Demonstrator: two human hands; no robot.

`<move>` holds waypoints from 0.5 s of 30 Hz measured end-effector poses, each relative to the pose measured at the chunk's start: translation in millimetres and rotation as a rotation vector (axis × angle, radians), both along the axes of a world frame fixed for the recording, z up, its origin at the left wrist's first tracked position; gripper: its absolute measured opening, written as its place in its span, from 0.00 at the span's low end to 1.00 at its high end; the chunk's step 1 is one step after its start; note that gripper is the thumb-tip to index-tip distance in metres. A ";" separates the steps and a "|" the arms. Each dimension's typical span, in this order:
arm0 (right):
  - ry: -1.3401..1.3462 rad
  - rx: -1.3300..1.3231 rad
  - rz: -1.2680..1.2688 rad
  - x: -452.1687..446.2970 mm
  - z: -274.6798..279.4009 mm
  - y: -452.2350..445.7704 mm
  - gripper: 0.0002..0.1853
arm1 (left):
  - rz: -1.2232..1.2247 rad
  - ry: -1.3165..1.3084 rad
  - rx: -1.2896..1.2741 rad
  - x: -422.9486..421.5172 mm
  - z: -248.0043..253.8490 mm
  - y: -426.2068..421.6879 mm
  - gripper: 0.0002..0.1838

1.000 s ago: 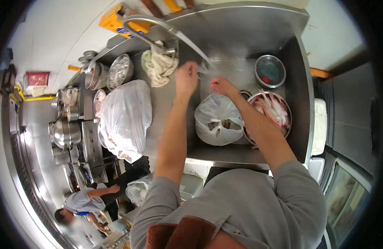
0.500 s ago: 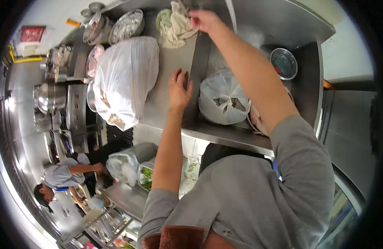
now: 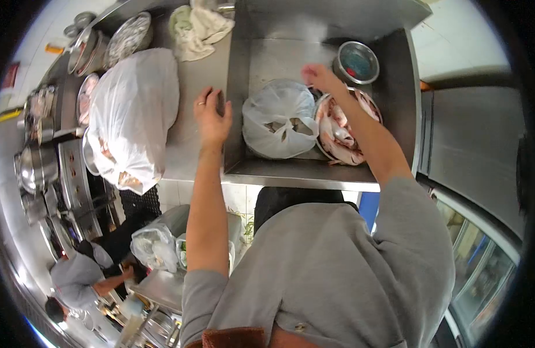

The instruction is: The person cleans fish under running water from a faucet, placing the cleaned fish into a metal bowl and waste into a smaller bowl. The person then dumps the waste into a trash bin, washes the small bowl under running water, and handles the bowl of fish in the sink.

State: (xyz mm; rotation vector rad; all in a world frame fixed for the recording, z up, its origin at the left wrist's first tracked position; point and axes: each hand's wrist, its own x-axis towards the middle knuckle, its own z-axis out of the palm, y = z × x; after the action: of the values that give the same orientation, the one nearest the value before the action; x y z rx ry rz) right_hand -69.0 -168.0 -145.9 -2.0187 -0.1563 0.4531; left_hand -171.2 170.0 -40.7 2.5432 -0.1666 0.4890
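My left hand (image 3: 212, 119) is over the steel counter beside the sink's left wall, fingers apart, a ring on one finger, holding nothing that I can see. My right hand (image 3: 324, 80) reaches into the sink, near the far edge of a tied white plastic bag (image 3: 277, 136) and a bowl of reddish fish (image 3: 341, 130). Its fingers are blurred and partly hidden, so their grip does not show. The right forearm crosses over part of the fish. A small metal bowl (image 3: 358, 62) with bluish contents and a red piece stands in the far right corner.
A big filled white bag (image 3: 134, 116) lies on the counter at left. Pale cloths (image 3: 200, 32) lie at the back, near a metal bowl (image 3: 129, 39). The sink's front edge (image 3: 296, 181) is close to my body. Lower left, a co-worker (image 3: 82, 278) bends over a work surface.
My right hand has come from the cloths at the back into the sink by the bag and fish. The view has shifted, showing more fish. The pale strip above the sink no longer shows.
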 end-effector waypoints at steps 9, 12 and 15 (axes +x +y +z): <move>-0.554 -0.480 0.042 -112.4 -11.1 -106.5 0.07 | -0.026 0.033 0.046 -0.2 -4.2 1.1 0.20; -0.538 -0.499 -0.120 -110.8 35.8 -109.1 0.06 | -0.025 0.044 0.103 -0.9 -7.4 -2.2 0.20; -0.162 -0.249 -0.232 -100.6 61.8 -121.6 0.05 | -0.179 0.021 0.195 -6.5 1.6 -42.1 0.18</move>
State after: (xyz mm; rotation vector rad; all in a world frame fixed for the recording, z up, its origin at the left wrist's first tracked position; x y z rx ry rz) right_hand -169.6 -289.7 -84.2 -2.2853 0.0378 0.1674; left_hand -177.6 127.9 -39.1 2.6884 -0.4504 0.3925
